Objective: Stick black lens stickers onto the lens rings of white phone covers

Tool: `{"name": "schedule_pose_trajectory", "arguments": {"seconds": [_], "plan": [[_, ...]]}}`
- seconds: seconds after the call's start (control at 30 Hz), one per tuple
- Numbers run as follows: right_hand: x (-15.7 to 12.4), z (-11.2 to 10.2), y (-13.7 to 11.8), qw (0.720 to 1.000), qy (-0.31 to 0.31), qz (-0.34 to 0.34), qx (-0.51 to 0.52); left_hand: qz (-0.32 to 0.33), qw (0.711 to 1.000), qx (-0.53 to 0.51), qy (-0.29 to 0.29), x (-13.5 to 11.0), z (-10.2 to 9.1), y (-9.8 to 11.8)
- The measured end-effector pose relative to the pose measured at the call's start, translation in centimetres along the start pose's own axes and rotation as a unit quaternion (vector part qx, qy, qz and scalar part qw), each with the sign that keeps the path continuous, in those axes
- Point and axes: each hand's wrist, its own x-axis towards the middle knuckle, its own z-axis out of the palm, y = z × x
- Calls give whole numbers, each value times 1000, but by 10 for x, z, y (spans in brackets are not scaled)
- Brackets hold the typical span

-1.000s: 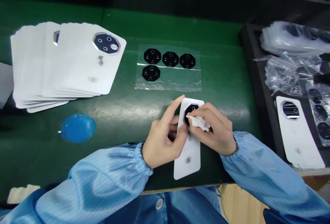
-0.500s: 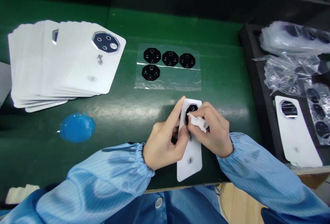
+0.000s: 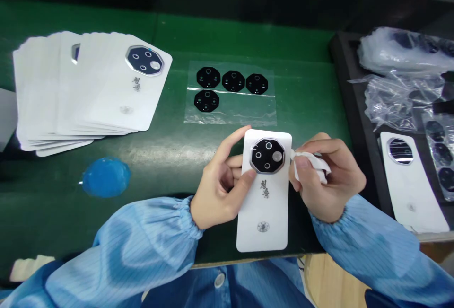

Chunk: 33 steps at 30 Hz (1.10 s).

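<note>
My left hand (image 3: 222, 185) grips a white phone back cover (image 3: 264, 213) by its edges, with the thumb on its face just below the camera area. On the cover's upper end sits an octagonal black lens plate (image 3: 267, 155) in a silver ring, fully uncovered. My right hand (image 3: 335, 180) pinches a crumpled white wipe (image 3: 312, 166) between thumb and fingers. The wipe is just to the right of the cover's edge, close to it or touching it.
A fanned stack of white back covers (image 3: 88, 85) lies on the green work mat (image 3: 159, 175) at left. Several black lens plates sit on a clear plastic sheet (image 3: 230, 116). A blue round pad (image 3: 105, 178) lies nearby. A black tray (image 3: 349, 109) at right holds plastic bags and another cover (image 3: 411, 185).
My right hand has moved right, taking the wipe off the lens plate. The cover has turned more upright and the plate now shows in full.
</note>
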Motion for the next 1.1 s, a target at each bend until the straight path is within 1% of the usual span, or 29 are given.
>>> {"name": "schedule_pose_trajectory", "arguments": {"seconds": [0.13, 0.33, 0.57, 0.8, 0.9, 0.97, 1.1], "plan": [[-1, 0, -5, 1000, 9, 10, 7, -1, 1000, -9, -1, 0, 1, 0], [0, -5, -8, 999, -30, 14, 7, -4, 1000, -30, -7, -2, 1, 1], [0, -6, -8, 999, -36, 27, 0, -25, 999, -39, -6, 0, 0, 0], [0, -6, -9, 999, -43, 27, 0, -27, 999, -47, -4, -1, -2, 2], [3, -4, -9, 998, -54, 9, -35, -16, 999, -39, -5, -2, -1, -1], [4, -2, -8, 994, -77, -28, -75, -8, 1000, -18, -6, -3, 0, -3], [5, 2, -4, 977, -128, -92, -145, 7, 999, 36, -15, -5, 2, -7]]}}
